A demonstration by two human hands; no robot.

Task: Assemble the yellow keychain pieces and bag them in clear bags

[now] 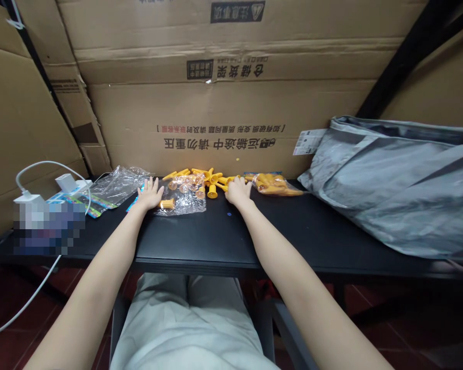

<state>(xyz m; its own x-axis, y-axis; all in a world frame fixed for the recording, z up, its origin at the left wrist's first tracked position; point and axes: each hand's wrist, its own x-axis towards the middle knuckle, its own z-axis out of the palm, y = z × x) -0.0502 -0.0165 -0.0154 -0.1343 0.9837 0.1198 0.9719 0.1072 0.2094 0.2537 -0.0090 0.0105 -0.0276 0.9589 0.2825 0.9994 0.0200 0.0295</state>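
My left hand [150,194] lies flat with its fingers spread, on the edge of a clear plastic bag [191,205]. Under and behind that bag is a heap of yellow plastic pieces [212,191], several with a flared, trumpet-like end. One yellow piece [166,204] shows through the film beside my left hand. At the right end of the heap, my right hand [239,190] has its fingers closed around a yellow flared piece [222,187], partly hidden by the fingers. Just right of it lies a filled clear bag [275,184] of yellow pieces.
Flattened clear packaging [119,187] with colourful cards lies at the left, near white chargers [31,205] and a cable. A large grey bag [393,185] takes up the table's right side. Cardboard [224,103] walls the back of the black table [193,241].
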